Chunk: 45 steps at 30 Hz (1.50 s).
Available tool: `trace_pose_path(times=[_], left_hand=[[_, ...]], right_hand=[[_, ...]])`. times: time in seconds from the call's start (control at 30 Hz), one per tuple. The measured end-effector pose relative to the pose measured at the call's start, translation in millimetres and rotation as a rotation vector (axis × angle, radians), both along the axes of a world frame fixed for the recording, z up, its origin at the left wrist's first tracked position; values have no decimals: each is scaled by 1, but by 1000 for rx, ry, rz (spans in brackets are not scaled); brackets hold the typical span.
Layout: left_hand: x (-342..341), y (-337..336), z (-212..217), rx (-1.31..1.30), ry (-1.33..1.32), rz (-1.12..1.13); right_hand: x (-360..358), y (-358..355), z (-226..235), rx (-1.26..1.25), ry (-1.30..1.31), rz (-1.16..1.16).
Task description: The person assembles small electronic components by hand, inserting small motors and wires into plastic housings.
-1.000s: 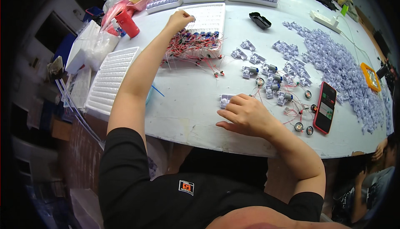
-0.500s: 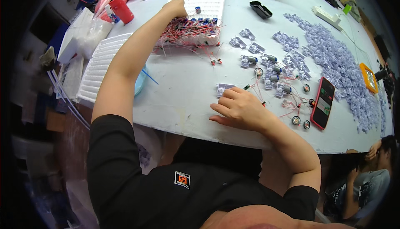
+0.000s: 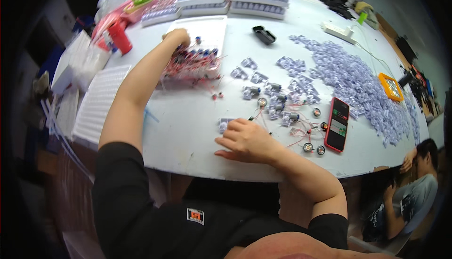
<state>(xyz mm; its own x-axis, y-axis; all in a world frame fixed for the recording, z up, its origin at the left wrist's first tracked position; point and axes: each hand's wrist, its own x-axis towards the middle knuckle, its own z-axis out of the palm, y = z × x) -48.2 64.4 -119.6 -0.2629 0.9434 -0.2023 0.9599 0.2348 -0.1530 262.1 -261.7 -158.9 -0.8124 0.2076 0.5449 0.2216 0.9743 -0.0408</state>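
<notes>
My left arm stretches to the far left, where my left hand (image 3: 178, 36) is over a white tray (image 3: 207, 25). Its fingertips are hidden and blurred, so I cannot tell what they grip. Below that hand, small motors (image 3: 205, 52) with blue ends and a tangle of red and white wires (image 3: 190, 70) fill the tray's near part. Near the table's front edge, my right hand (image 3: 247, 140) lies palm down with thumb and fingers apart. A translucent plastic housing (image 3: 225, 124) sits at its fingertips. Several housings fitted with motors (image 3: 278, 99) are to its upper right.
A big heap of translucent housings (image 3: 348, 75) covers the right side. A phone (image 3: 337, 124) lies beside small round wired speakers (image 3: 308, 147). A black case (image 3: 263, 35), a red cup (image 3: 120, 37), a ribbed white tray (image 3: 101, 103) and stacked full trays (image 3: 259, 9) surround the work area. Another person sits at lower right.
The whole view has shifted, so the table's contents appear further left and lower. My left hand stays at the motor tray, and my right hand stays beside the same housing.
</notes>
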Motion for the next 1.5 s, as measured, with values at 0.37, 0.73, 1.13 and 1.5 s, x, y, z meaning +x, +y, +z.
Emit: trace_pose_path(times=[0.37,0.73,1.13,1.5], left_hand=[[11,-26,14,85,60,41],[10,-20,5,141,58,15],[10,-20,11,149,58,-1],[-57,-12,28,63,-380,-117]], right_hand=[[-2,5,4,-18,24,-26],[2,-1,6,-26,6,-50],[3,3,4,-5,62,-36],[1,1,5,2,54,-16]])
